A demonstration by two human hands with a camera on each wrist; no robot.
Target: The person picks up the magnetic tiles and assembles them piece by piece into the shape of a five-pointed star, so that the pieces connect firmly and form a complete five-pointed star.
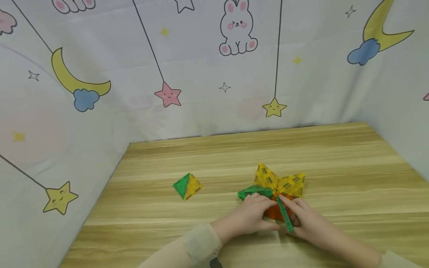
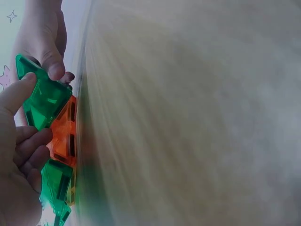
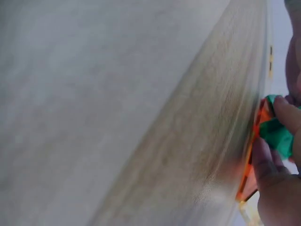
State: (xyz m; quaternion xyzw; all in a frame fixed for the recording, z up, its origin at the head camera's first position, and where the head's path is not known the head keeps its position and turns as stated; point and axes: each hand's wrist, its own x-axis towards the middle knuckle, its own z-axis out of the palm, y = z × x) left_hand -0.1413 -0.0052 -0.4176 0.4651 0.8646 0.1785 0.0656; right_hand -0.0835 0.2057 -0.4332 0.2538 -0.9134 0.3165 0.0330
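A star-like build of translucent magnetic tiles lies on the table, with yellow tiles (image 1: 292,185) at the back, a green section (image 1: 255,191) on the left and an orange section (image 1: 274,213) in front. Over the orange part stands a green magnetic tile (image 1: 285,214), seen nearly edge-on from above. My right hand (image 1: 310,223) pinches this tile from the right. From the other side, the thumb and curled fingers of my left hand (image 1: 251,216) hold it. The left wrist view shows both thumbs on the green tile (image 2: 47,99), just above the orange tiles (image 2: 63,136).
A flat diamond of one green and one yellow triangular tile (image 1: 192,187) lies left of the build. The wood-grain table (image 1: 151,216) meets a white cloth backdrop (image 1: 201,119) with printed stars, moons and a rabbit at its back and sides.
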